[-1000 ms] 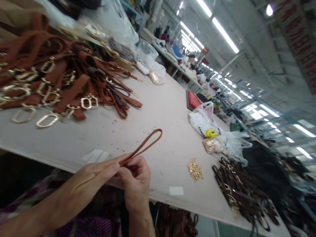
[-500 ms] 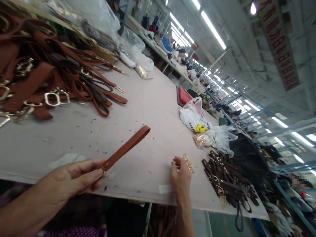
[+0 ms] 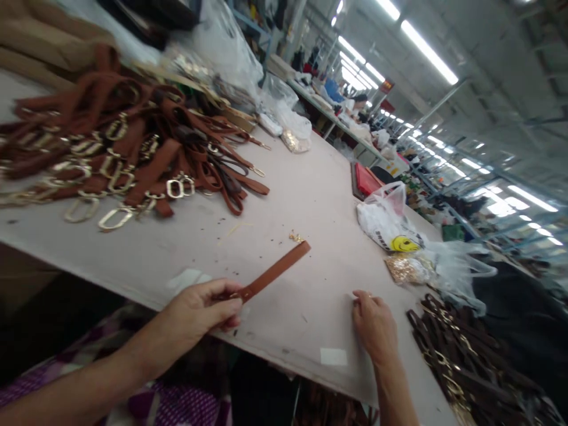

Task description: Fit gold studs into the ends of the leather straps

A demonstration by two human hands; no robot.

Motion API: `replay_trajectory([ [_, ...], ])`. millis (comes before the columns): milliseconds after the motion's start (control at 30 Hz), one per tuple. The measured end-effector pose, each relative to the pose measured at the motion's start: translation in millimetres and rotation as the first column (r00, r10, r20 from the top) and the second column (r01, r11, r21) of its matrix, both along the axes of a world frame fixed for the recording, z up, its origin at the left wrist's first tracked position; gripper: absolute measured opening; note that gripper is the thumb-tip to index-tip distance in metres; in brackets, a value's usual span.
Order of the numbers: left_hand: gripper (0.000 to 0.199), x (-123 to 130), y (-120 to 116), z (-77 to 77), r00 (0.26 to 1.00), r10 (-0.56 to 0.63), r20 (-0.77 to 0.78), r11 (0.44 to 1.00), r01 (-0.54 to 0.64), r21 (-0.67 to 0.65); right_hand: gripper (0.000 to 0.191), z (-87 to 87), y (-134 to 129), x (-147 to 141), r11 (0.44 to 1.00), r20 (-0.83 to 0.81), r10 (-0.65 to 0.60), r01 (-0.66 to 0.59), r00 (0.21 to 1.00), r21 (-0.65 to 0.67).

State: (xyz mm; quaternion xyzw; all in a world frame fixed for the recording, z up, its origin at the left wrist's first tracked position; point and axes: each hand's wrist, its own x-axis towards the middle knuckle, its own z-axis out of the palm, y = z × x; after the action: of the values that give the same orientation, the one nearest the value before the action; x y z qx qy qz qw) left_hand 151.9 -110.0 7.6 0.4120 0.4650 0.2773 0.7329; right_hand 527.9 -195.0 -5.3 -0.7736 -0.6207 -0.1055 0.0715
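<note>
My left hand (image 3: 206,307) pinches a brown leather strap (image 3: 277,269), folded into a narrow loop, near its lower end. The loop points up and right over the table. My right hand (image 3: 376,325) rests low at the table's right part with its fingers curled together. A tiny gold glint shows at its fingertips, too small to name. Close to the strap's far tip lie a few small gold metal pieces (image 3: 295,236).
Brown straps with gold buckles (image 3: 115,219) are heaped at the left. Dark brown straps (image 3: 461,355) lie at the right. Beyond my right hand are a white plastic bag (image 3: 386,219) and a bag of gold hardware (image 3: 403,269). The pale table (image 3: 288,319) has a front edge near me.
The view has swung left, so things sit further right in it. My right hand's fingers have curled closed, and the small gold pile beside it no longer shows. My left hand still holds the strap.
</note>
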Motion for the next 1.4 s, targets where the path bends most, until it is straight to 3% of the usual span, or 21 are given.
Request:
replay_trajectory([
  [100, 0.032, -1.4, -1.5, -5.5, 0.999, -0.019, 0.046, 0.998, 0.016, 0.064, 0.023, -4.8, 0.5, -5.5, 0.997, -0.114, -0.012, 0.020, 0.993, 0.076],
  [167, 0.028, -2.0, -3.7, -9.4, 0.999, -0.020, 0.045, 0.994, 0.015, 0.113, 0.022, -5.5, 0.4, -29.8, 0.981, -0.379, -0.032, 0.101, 0.925, 0.164],
  [233, 0.025, -1.4, -6.7, -10.3, 0.999, -0.015, 0.040, 0.988, 0.009, 0.157, 0.028, -4.3, -0.2, -71.8, 0.956, -0.704, 0.031, 0.184, 0.710, 0.228],
  [300, 0.022, -0.2, -9.8, -8.6, 0.999, -0.011, 0.030, 0.982, 0.005, 0.188, 0.029, -2.7, 0.4, -122.6, 0.946, -0.872, 0.133, 0.203, 0.472, 0.254],
  [367, 0.019, 0.3, -12.4, -6.1, 1.000, -0.004, 0.008, 0.973, 0.002, 0.232, 0.024, -1.4, 3.6, -169.9, 0.949, -0.901, 0.202, 0.149, 0.383, 0.276],
  [433, 0.016, -0.8, -14.0, -4.2, 1.000, -0.001, -0.020, 0.955, 0.007, 0.298, 0.017, -0.2, 9.0, -204.1, 0.946, -0.882, 0.272, 0.061, 0.384, 0.318],
  [500, 0.014, -3.4, -14.6, -3.2, 0.999, 0.008, -0.040, 0.930, 0.008, 0.369, 0.012, 1.2, 14.8, -223.1, 0.930, -0.834, 0.342, -0.032, 0.432, 0.365],
  [633, 0.013, -10.0, -13.8, -3.3, 0.993, 0.042, -0.107, 0.866, 0.017, 0.499, 0.010, 4.0, 22.0, -232.3, 0.893, -0.693, 0.429, -0.155, 0.580, 0.422],
  [767, 0.015, -14.5, -13.5, -5.1, 0.983, 0.068, -0.173, 0.782, 0.055, 0.621, 0.016, 4.0, 21.0, -233.7, 0.862, -0.582, 0.482, -0.234, 0.655, 0.450],
  [933, 0.017, -16.6, -14.4, -4.0, 0.986, 0.043, -0.164, 0.690, 0.090, 0.718, 0.015, 3.4, 17.7, -240.0, 0.835, -0.509, 0.491, -0.216, 0.707, 0.505],
  [1100, 0.017, -16.1, -16.1, -5.2, 0.987, 0.040, -0.155, 0.670, 0.089, 0.737, 0.011, 3.2, 16.0, -243.9, 0.841, -0.518, 0.447, -0.146, 0.729, 0.520],
  [1167, 0.018, -16.4, -17.1, -6.2, 0.988, 0.031, -0.154, 0.661, 0.095, 0.745, 0.008, 1.4, 15.1, -244.0, 0.857, -0.572, 0.424, -0.107, 0.702, 0.504],
  [1267, 0.020, -17.2, -17.2, -6.2, 0.988, -0.001, -0.156, 0.657, 0.118, 0.744, 0.014, -1.8, 15.9, -244.0, 0.899, -0.783, 0.347, 0.056, 0.516, 0.435],
  [1400, 0.016, -17.8, -15.0, -5.3, 0.985, -0.073, -0.159, 0.710, 0.163, 0.685, 0.043, -3.4, 18.9, -246.1, 0.941, -0.968, 0.229, 0.230, 0.100, 0.247],
])
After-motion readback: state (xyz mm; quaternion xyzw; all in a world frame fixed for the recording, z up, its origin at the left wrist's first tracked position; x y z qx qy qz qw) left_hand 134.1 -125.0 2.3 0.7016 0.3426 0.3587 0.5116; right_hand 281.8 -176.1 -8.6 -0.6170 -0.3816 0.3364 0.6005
